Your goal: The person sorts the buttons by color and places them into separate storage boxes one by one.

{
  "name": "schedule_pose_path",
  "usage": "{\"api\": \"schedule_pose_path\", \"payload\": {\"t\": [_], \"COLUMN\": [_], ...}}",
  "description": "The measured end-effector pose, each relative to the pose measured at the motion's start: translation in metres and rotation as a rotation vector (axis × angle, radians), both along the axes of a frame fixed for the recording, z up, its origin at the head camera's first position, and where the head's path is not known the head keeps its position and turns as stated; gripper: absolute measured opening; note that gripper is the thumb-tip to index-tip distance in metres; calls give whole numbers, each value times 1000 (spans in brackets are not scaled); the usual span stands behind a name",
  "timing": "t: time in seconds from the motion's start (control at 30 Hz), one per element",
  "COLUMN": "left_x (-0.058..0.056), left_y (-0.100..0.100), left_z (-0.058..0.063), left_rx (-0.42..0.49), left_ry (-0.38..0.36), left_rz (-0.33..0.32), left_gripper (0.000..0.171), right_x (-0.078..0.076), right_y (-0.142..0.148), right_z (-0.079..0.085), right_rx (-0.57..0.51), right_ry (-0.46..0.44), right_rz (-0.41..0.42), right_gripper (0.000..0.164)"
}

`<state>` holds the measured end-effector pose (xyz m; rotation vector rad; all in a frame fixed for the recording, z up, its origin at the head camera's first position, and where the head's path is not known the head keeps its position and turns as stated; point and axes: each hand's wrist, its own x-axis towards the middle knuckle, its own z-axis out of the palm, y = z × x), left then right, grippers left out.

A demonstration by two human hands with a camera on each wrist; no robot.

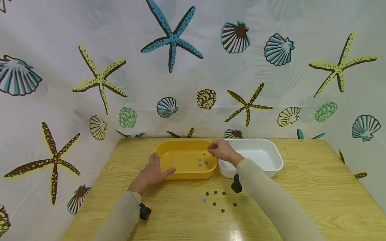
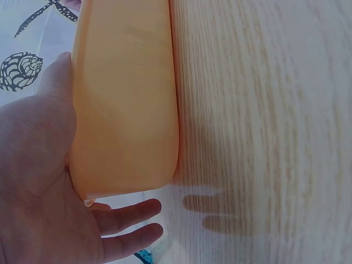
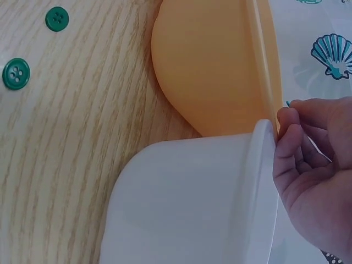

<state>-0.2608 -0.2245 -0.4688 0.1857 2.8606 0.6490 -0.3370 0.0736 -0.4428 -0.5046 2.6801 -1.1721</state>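
Observation:
My right hand (image 1: 221, 149) is over the right end of a yellow tray (image 1: 185, 175), pinching a small blue button (image 1: 208, 150) between thumb and fingertips. Only the button's thin edge shows in the right wrist view. Several blue buttons (image 1: 206, 163) lie on the tray's floor toward its right side. At the tray's left end my left hand (image 1: 152, 171) rests against the rim, thumb along the front edge and fingers extended. In the left wrist view, two straight fingers (image 2: 129, 217) reach past the tray's end wall.
A white tray (image 1: 278, 160) stands close beside the yellow one, its left part under my right wrist. On the wooden table (image 1: 181, 214) in front lie several green buttons (image 1: 214, 204) and one blue button (image 1: 204, 200). A patterned curtain (image 1: 193, 77) stands behind.

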Motion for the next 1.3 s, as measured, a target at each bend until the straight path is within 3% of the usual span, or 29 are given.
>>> {"api": "schedule_pose_path", "payload": {"t": [0.53,0.77,1.1,1.3], "left_x": [-1,-2,-1,-3], "left_y": [0,1,2,1], "left_z": [-2,-3,-4,-5], "left_rx": [6,2,3,-8], "left_ry": [0,-15,-29,-29], "left_rz": [-3,8,16,19], "left_gripper": [117,117,113,116], "right_x": [5,14,39,59], "right_y": [4,8,14,16], "right_z": [3,9,15,15], "right_rx": [-65,-15,-40,-29], "right_ry": [-20,8,102,104], "right_rz": [-1,33,159,244], "right_gripper": [18,17,10,13]}}
